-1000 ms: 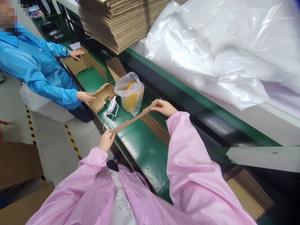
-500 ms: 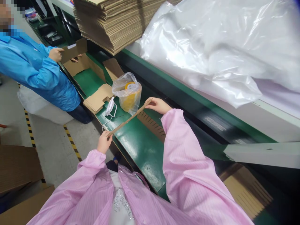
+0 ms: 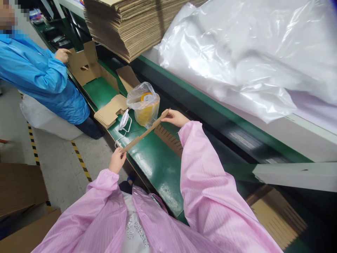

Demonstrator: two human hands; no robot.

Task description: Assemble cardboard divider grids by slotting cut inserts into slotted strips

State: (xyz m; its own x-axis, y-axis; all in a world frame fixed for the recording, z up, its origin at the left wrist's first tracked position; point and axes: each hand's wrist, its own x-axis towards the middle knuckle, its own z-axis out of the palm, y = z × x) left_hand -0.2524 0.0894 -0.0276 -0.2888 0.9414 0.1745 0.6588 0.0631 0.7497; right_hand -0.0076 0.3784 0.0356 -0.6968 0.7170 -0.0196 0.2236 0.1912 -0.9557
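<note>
Above green bench [image 3: 155, 168], cardboard strip [image 3: 144, 134] in-hand.

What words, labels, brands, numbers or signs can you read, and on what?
No text is readable.
Pale round label on the yellow roll in a clear plastic bag: too small, blurred.
Small white device with a looped stand: face marks too small to read.
Held thin brown cardboard piece: none visible.

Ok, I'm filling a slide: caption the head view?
Left hand and right hand hold a cardboard piece above a green table, near a white fan.
</note>
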